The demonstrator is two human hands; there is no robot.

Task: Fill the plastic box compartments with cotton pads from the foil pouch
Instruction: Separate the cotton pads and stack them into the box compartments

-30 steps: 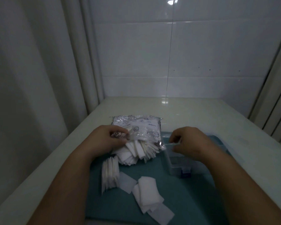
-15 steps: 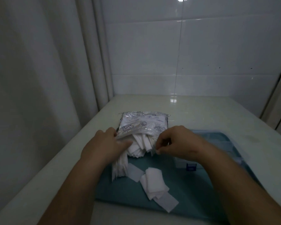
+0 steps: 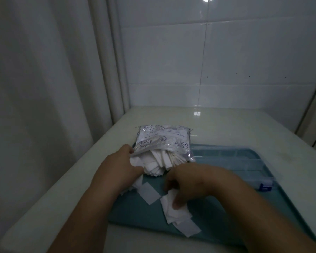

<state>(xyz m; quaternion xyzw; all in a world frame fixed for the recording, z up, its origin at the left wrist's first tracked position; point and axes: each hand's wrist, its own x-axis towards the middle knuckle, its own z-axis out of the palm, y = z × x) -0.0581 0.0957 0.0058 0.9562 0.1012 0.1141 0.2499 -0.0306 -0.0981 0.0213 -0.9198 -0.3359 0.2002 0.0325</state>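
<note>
A foil pouch (image 3: 164, 141) printed with shells lies on the counter, its open mouth facing me with white cotton pads (image 3: 161, 164) spilling out. My left hand (image 3: 120, 167) holds the pouch's left edge and the spilled pads. My right hand (image 3: 188, 181) reaches down with curled fingers onto a small pile of loose pads (image 3: 173, 212) on the teal mat (image 3: 135, 210). The clear plastic compartment box (image 3: 244, 161) lies to the right, partly behind my right arm.
A single flat pad (image 3: 149, 193) lies between my hands and another (image 3: 187, 228) at the mat's near edge. The box has a blue latch (image 3: 264, 187). A curtain hangs at the left, a tiled wall stands behind the white counter (image 3: 226, 125).
My right hand has dropped from the pouch mouth to the loose pile of pads near me. My left hand stays at the pouch. The camera has shifted.
</note>
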